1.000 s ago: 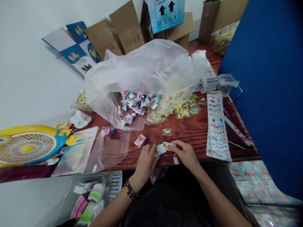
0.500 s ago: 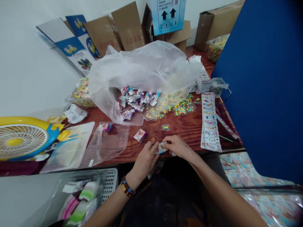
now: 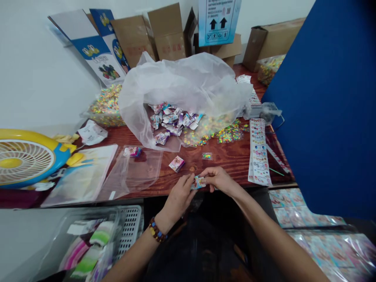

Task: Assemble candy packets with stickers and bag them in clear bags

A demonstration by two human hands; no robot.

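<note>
Between both hands, at the table's front edge, is a small light-blue printed box (image 3: 198, 182). My left hand (image 3: 179, 196) grips its left end with thumb and fingers. My right hand (image 3: 219, 180) pinches its right end, and the fingertips cover part of it. Just beyond my hands lies a small clear sachet of coloured candies (image 3: 207, 156). A pink and purple printed box (image 3: 176, 163) rests on the wood to the left of the sachet. Farther left, another small box (image 3: 132, 151) lies on a clear plastic bag (image 3: 141, 168).
A large white plastic bag (image 3: 188, 82) holds several small boxes (image 3: 173, 121) and candy sachets (image 3: 229, 131). Sticker sheets (image 3: 260, 152) lie right, near a blue panel (image 3: 317, 117). A yellow-blue fan (image 3: 26, 158) stands left. Cardboard boxes (image 3: 167, 35) line the wall.
The view has shifted slightly. My hands stay together on the light-blue box, whose printed face now shows more between the fingers.
</note>
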